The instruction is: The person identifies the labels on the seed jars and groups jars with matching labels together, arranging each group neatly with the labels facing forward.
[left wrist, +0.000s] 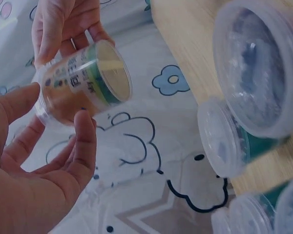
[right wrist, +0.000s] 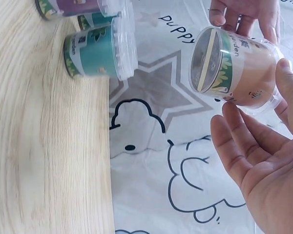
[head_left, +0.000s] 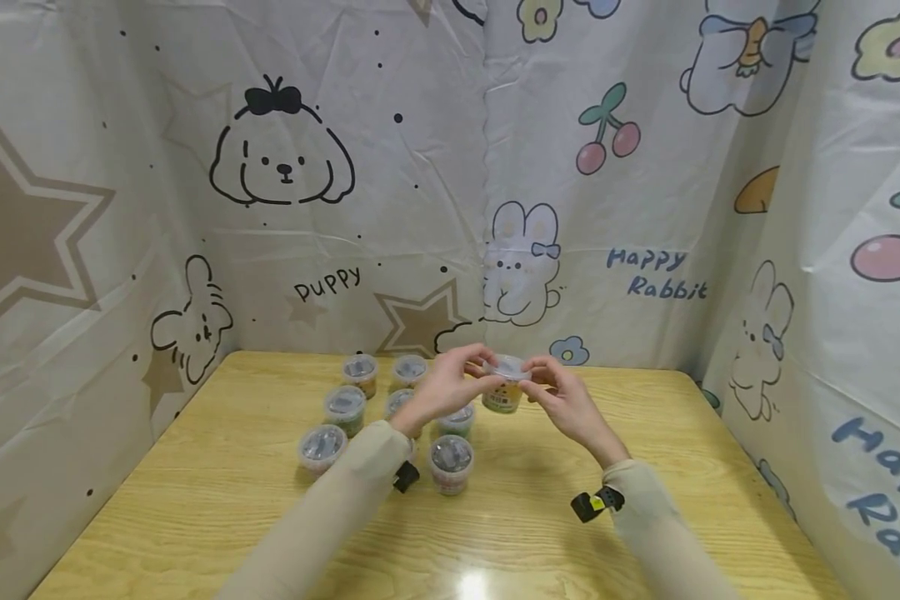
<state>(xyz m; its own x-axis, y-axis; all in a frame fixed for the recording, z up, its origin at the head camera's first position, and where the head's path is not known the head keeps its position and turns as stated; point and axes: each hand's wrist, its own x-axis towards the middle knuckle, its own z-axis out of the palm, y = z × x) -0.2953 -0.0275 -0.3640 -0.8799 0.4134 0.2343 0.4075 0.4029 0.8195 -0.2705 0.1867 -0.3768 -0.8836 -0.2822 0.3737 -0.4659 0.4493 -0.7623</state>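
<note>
A clear plastic cup (head_left: 502,398) with an orange, leaf-printed label and a clear lid (head_left: 508,367) is held above the table between both hands. My left hand (head_left: 456,385) grips it at the lid's left rim, with thumb and fingers around the edge. On the opposite side, my right hand (head_left: 567,406) pinches the same rim. In the left wrist view the cup (left wrist: 83,84) lies sideways to the camera, its base showing a pale strip. The right wrist view shows the cup (right wrist: 241,68) with the right thumb against the lid end and the other fingers beneath.
Several similar lidded cups stand in loose rows left of the hands, including a front one (head_left: 451,467), a left one (head_left: 322,450) and a teal one (right wrist: 95,53). The wooden table (head_left: 195,508) meets a printed cloth (head_left: 390,217) at its back and sides.
</note>
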